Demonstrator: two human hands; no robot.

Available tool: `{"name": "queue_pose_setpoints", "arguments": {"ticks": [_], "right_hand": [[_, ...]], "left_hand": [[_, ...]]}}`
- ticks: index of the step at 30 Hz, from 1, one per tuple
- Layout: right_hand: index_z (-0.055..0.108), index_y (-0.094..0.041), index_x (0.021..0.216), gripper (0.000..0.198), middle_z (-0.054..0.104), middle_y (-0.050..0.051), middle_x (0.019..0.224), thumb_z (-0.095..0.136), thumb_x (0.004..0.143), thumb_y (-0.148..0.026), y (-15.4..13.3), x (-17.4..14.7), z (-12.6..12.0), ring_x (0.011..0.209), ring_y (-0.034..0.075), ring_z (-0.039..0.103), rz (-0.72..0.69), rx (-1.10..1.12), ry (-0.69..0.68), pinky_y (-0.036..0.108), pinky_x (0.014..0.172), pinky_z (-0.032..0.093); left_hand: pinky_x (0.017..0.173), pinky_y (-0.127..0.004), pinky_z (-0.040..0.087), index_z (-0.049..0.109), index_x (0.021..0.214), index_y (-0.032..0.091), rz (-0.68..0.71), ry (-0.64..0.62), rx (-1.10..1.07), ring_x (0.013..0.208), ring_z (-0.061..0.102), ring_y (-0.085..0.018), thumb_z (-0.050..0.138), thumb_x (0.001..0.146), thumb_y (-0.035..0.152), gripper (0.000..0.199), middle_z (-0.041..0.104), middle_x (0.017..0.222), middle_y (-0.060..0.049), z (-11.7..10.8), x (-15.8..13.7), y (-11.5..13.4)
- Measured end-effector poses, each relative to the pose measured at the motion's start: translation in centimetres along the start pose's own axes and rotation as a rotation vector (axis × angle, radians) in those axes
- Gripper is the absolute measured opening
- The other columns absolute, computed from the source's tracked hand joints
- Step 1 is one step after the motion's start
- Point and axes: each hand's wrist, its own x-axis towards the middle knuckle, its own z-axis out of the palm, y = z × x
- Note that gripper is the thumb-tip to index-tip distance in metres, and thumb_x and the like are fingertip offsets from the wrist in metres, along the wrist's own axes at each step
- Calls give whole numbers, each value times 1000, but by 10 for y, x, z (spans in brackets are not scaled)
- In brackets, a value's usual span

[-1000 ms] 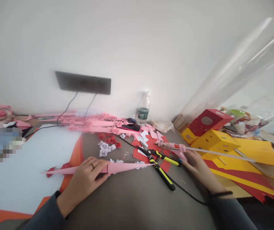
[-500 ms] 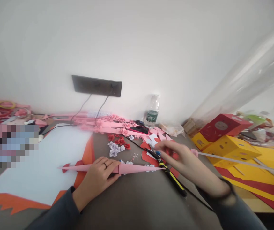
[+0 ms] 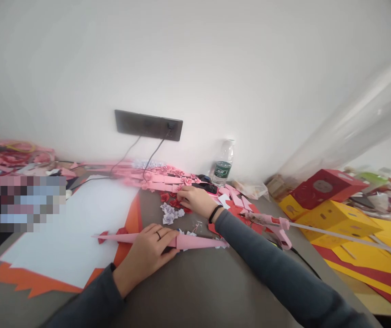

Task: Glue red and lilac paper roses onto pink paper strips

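Observation:
My left hand [image 3: 152, 248] is closed on a long pink paper strip [image 3: 198, 242] that tapers to a point at each end, pressing it against the desk. A dark ring is on one finger. Past the strip, my right hand [image 3: 195, 200] reaches down among red paper roses [image 3: 165, 197], its fingers bent and drawn together. Its fingertips are partly hidden, so what they hold cannot be made out. Pale lilac paper flowers [image 3: 170, 213] lie just in front of the roses. To the right of my right forearm lies a pink glue gun [image 3: 273, 222] with a long glue stick in its back.
White sheets [image 3: 68, 218] lie over orange paper on the left. A water bottle [image 3: 224, 164] stands by the wall near a phone [image 3: 205, 187] and pink flowered strips [image 3: 154, 177]. On the right are red and yellow boxes [image 3: 342, 221]. A power strip [image 3: 148, 125] hangs on the wall.
My right hand has moved left and away from me, from beside the black-and-yellow tool to the red roses. The glue gun now shows at the right. My left hand still holds the strip.

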Motion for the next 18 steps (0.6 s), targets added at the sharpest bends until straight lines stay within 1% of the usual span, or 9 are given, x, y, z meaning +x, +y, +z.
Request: {"name": "queue_pose_setpoints", "arguments": {"ticks": [4,8,11,13,15,17,18], "right_hand": [[69,-19,99,17,65,6,101,61,93,-6,1,4,-3,86,17,61,-73,-7,-41,26,70,37],[67,-18,88,13,64,4,95,62,93,-8,5,10,-4,77,15,58,-91,24,-43,25,67,36],[65,-18,84,14,64,3,93,62,92,-7,10,6,-11,75,14,56,-72,52,-15,25,69,38],[64,-17,83,15,63,3,91,62,90,-5,13,-5,-21,77,14,56,-40,104,39,26,73,41],[64,-17,81,15,62,3,88,61,89,-6,13,-22,-34,78,15,56,5,215,108,27,75,43],[65,-18,82,13,63,3,87,61,89,-8,10,-42,-46,77,15,56,45,339,127,27,74,45],[65,-18,83,11,64,3,87,60,89,-10,8,-52,-50,78,15,57,60,398,116,28,73,45]], "left_hand": [[78,-41,58,65,118,16,-9,-5,10,88,71,-25,68,88,18,30,76,100,-8,0,0,0],[79,-41,58,65,116,17,-19,-27,10,90,71,-25,66,90,19,27,77,102,-9,0,0,1],[79,-41,58,65,117,17,-15,-25,13,90,71,-26,65,91,20,26,77,103,-9,-1,0,0],[79,-41,58,65,117,16,-12,-21,16,90,71,-26,65,91,20,26,77,103,-9,-1,0,0],[79,-41,58,66,117,16,-12,-20,18,90,71,-26,65,92,21,25,77,103,-9,-2,1,0],[78,-41,58,66,115,16,-9,-24,20,89,71,-26,64,92,21,24,77,102,-9,-2,2,0],[78,-40,58,67,115,16,-7,-25,21,88,71,-25,63,93,21,23,77,102,-9,-2,3,0]]}}
